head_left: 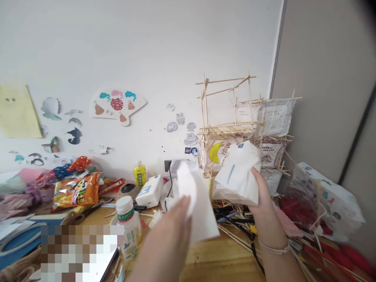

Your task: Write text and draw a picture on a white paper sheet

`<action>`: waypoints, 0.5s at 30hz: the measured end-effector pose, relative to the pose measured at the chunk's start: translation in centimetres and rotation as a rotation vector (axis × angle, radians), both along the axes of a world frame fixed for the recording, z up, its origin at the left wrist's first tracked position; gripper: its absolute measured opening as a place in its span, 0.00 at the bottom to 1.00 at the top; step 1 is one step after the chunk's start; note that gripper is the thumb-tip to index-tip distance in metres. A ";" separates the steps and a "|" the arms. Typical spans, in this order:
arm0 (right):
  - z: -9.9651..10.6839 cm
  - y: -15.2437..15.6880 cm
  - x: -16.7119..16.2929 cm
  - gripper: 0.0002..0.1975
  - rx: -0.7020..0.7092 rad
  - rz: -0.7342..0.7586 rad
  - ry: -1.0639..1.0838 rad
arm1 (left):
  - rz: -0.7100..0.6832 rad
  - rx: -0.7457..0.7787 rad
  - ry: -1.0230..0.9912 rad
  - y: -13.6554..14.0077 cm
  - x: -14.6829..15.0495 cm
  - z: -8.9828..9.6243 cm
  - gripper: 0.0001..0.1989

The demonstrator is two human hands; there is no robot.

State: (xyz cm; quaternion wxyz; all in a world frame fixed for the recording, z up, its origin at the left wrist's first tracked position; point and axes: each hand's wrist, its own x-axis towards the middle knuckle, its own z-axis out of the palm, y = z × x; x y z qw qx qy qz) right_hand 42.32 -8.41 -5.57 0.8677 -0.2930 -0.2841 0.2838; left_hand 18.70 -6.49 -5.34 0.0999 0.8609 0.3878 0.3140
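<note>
My left hand [178, 223], smeared by motion, is closed on a white tissue [202, 219] that hangs down over the tabletop. To its right my right hand [261, 192] grips a soft white tissue pack [241, 176] with a blue strip on its face. The pack is held up in front of a frame of thin wooden sticks [232, 125], covering part of its lower level. A yellow moon drawing [216, 152] shows on the frame just beside the pack. A bracelet circles my right wrist.
A clear bottle with a white cap [126, 227] stands left of my left arm, with a white box [150, 190] and a yellow bottle [140, 173] behind it. An orange snack bag [78, 190] lies further left. Loose sticks and a plastic bag [329, 199] crowd the right.
</note>
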 end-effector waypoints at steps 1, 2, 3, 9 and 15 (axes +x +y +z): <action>0.4 -0.1 0.1 0.29 -0.004 -0.001 0.007 | -0.025 -0.022 0.053 -0.5 1.9 -1.4 0.22; 0.8 -0.2 0.2 0.29 -0.001 -0.003 0.009 | -0.069 -0.053 0.148 -1.0 3.6 -3.1 0.23; 1.2 -0.2 0.2 0.29 0.000 -0.005 0.011 | -0.098 -0.091 0.400 -1.5 5.2 -4.9 0.24; 2.0 -0.9 0.2 0.29 -0.034 -0.011 -0.030 | 0.011 -0.252 0.809 -1.8 7.3 -10.4 0.23; 2.3 -1.5 0.3 0.28 -0.058 -0.041 -0.032 | 0.052 -0.076 0.416 1.6 -0.5 -4.0 0.17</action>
